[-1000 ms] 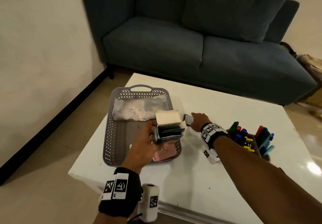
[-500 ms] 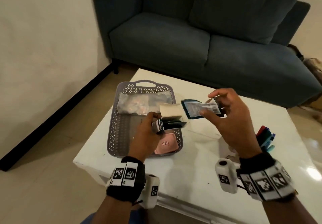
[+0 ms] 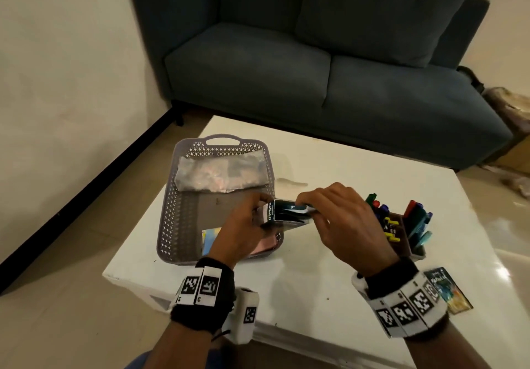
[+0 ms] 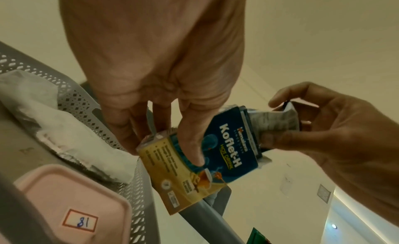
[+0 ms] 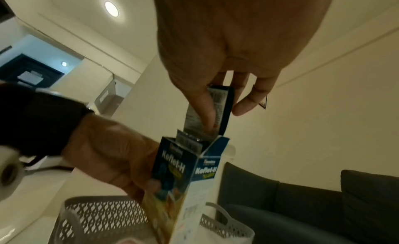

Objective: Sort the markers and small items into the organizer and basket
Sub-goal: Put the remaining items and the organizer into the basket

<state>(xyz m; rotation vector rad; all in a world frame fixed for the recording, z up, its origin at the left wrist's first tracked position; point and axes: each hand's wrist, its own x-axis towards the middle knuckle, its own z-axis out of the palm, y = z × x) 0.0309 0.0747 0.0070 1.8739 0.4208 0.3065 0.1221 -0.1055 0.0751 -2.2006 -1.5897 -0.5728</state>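
My left hand (image 3: 243, 225) grips the blue-and-yellow Koflet-H box (image 4: 194, 164), thumb across its front face, open end turned toward my right. My right hand (image 3: 341, 225) has come in since half a second ago, when it held a sachet (image 5: 207, 107) up and apart from the box; now thumb and fingers pinch that sachet with its lower end already inside the box mouth, beside other sachets (image 5: 190, 141) standing in there. A second ago that right hand was still stretched out flat on the table (image 3: 301, 282), picking it up.

Both hands meet over the near right edge of the grey basket (image 3: 172, 210). Beyond my left hand lies a clear plastic bag (image 3: 220, 176) in the basket; below my left palm sit a pink case (image 4: 71, 196) and something blue and yellow I can't make out. Just right of my right hand stands the organizer (image 3: 401, 245) full of markers (image 3: 415, 219). By my right wrist, one loose sachet (image 3: 447, 291) lies on the table.
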